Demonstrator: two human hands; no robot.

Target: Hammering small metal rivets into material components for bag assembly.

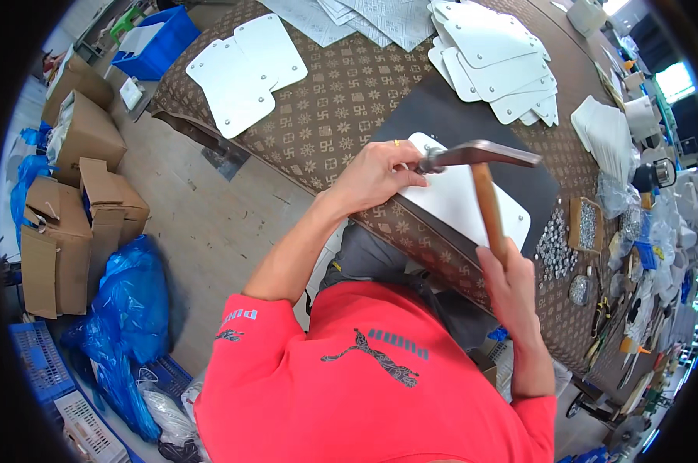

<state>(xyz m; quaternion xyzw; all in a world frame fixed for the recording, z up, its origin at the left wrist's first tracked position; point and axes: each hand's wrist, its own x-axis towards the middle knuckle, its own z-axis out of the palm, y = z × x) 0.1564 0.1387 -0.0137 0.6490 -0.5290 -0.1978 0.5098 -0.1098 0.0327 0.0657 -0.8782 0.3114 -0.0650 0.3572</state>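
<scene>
My right hand (511, 282) grips the wooden handle of a hammer (488, 201). Its metal head lies over the far end of a white rounded panel (461, 204), right beside the fingertips of my left hand (376, 177). That left hand is closed in a pinch at the panel's far-left corner; the hammer head hides what the fingers hold, if anything. The panel rests tilted on a black mat (422, 108), and small metal studs show at its near corner.
More white studded panels (503, 65) are stacked at the back right, others (241, 77) at the far left. Loose metal studs (553, 251) lie to the right beside a wooden box (587, 225) of small parts. Cardboard boxes (94, 139) and a blue bag (137, 293) stand on the left floor.
</scene>
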